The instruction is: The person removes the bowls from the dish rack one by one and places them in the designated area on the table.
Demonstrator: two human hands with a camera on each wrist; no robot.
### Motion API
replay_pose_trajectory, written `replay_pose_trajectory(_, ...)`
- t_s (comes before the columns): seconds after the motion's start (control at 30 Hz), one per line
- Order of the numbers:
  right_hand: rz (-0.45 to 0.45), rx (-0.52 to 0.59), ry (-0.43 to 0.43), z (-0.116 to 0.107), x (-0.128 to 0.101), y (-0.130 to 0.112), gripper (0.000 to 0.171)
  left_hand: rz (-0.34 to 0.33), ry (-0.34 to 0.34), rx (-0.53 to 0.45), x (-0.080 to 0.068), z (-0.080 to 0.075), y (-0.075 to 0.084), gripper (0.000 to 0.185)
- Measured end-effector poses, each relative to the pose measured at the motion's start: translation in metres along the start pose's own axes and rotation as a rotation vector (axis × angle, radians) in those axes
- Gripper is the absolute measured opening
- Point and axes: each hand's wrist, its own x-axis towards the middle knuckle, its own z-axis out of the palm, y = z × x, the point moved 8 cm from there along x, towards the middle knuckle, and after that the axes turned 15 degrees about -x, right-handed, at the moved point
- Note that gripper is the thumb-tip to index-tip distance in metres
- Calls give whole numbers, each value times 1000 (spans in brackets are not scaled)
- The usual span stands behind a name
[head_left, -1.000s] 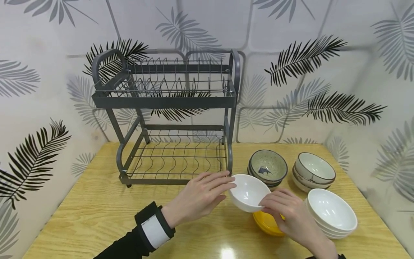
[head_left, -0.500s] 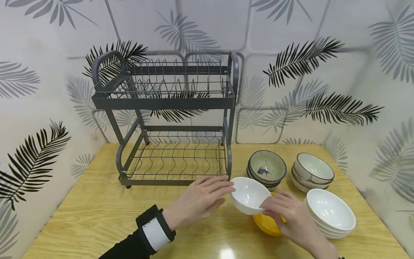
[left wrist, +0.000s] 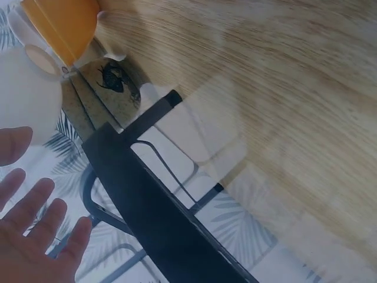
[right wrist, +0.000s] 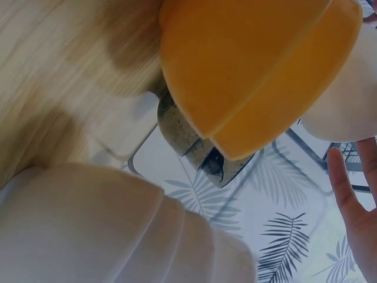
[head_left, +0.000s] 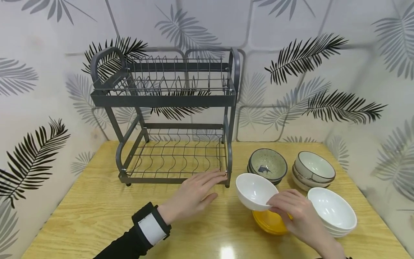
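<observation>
My right hand [head_left: 294, 214] pinches the rim of a small white bowl [head_left: 255, 192], which is tilted with its inside showing. The same white bowl [right wrist: 347, 94] appears at the upper right of the right wrist view. Below it in the head view are stacked yellow-orange bowls [head_left: 271, 225], partly covered by the bowl and the hand. My left hand [head_left: 194, 194] holds nothing; its fingers are extended by the front right corner of the dark two-tier dish rack [head_left: 161, 102]. In the left wrist view, a gap separates the left hand [left wrist: 41, 230] from the white bowl [left wrist: 29, 94].
Speckled grey-green bowls [head_left: 270, 163] are stacked right of the rack. Cream bowls with dark rims [head_left: 315, 167] stand farther right, with larger white bowls [head_left: 333, 210] in front of them. A patterned wall [head_left: 207, 21] rises behind the wooden table [head_left: 97, 201].
My left hand has come off the white bowl and drawn back to the left. The right hand has shifted slightly rightward with the bowl.
</observation>
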Motion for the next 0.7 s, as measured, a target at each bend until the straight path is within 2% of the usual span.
replay_pose_trajectory(0.33,19,-33,84,-15,-5,14,44,-129,37,-31,-9,-7,-25,61)
replay_pose_trajectory(0.7,46,-85,131,-32,-13,26,47,-214,108,-15,-21,-19,-43,62)
